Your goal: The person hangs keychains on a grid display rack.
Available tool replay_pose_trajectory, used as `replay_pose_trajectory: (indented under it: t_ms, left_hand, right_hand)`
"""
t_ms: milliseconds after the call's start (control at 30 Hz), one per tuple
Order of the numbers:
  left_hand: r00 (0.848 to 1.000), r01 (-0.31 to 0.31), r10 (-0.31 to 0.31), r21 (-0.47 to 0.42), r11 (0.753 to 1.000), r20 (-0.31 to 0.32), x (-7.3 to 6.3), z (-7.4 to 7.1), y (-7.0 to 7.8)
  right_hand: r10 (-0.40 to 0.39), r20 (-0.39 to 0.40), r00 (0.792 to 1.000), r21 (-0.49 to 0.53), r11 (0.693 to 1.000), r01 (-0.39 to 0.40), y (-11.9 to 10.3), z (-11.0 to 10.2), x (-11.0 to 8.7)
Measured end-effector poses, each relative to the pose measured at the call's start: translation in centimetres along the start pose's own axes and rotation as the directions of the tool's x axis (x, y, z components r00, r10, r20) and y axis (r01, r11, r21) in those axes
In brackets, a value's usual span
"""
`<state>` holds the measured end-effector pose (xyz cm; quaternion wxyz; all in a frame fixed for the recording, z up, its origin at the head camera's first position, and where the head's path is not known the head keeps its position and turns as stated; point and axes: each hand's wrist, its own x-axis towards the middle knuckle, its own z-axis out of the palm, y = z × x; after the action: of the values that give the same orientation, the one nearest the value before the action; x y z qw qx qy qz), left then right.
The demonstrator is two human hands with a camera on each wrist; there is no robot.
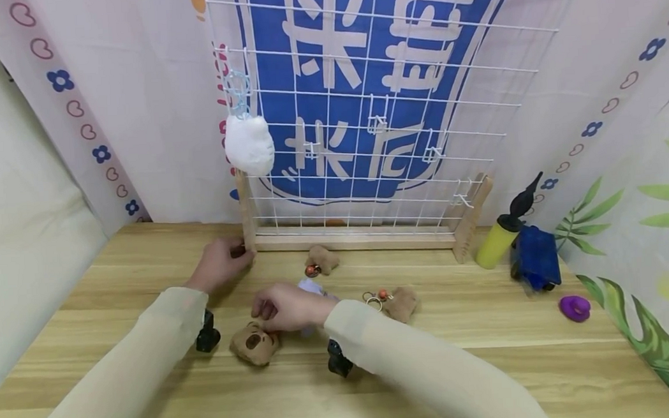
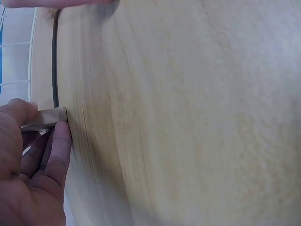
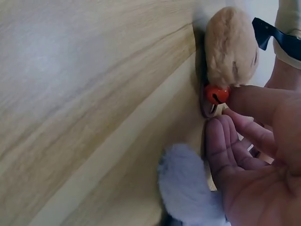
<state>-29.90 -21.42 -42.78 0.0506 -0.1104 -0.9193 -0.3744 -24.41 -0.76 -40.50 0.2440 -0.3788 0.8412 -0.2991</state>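
Note:
In the head view my left hand (image 1: 220,265) is at the rack's left foot. The left wrist view shows its thumb and fingers pinching that wooden foot (image 2: 54,115). My right hand (image 1: 291,307) is at a brown plush bear keychain (image 1: 254,343) lying on the table. Up close, the right thumb and curled fingers close round its ring, beside the orange bell (image 3: 217,95). A pale grey-lilac plush (image 3: 186,183) lies just under the right hand, partly hidden by it in the head view.
A white wire grid (image 1: 357,111) stands at the back with several hooks and a hanging white plush (image 1: 250,146). Two brown plush keychains (image 1: 322,259) lie in front of it. A yellow pump (image 1: 496,244), a blue toy cart (image 1: 535,257) and a purple hat (image 1: 575,308) are at right.

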Motion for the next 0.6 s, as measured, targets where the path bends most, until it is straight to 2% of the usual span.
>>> replay_pose_trajectory:
  t_ms: [300, 433, 600]
  left_hand:
    - [1.000, 0.004, -0.004, -0.004, 1.000, 0.001, -0.1, 0.1, -0.1]
    - [1.000, 0.007, -0.007, -0.012, 1.000, 0.009, -0.1, 0.1, -0.1]
    - [1.000, 0.013, -0.013, -0.006, 1.000, 0.007, 0.0, 0.1, 0.0]
  right_hand:
    - [-0.006, 0.069, 0.998, -0.038, 0.999, 0.009, -0.1, -0.7, -0.8]
    - [0.010, 0.121, 0.993, -0.016, 1.000, -0.008, 0.1, -1.0, -1.4]
    - [0.018, 0.128, 0.992, 0.021, 1.000, -0.020, 0.3, -0.9, -2.0]
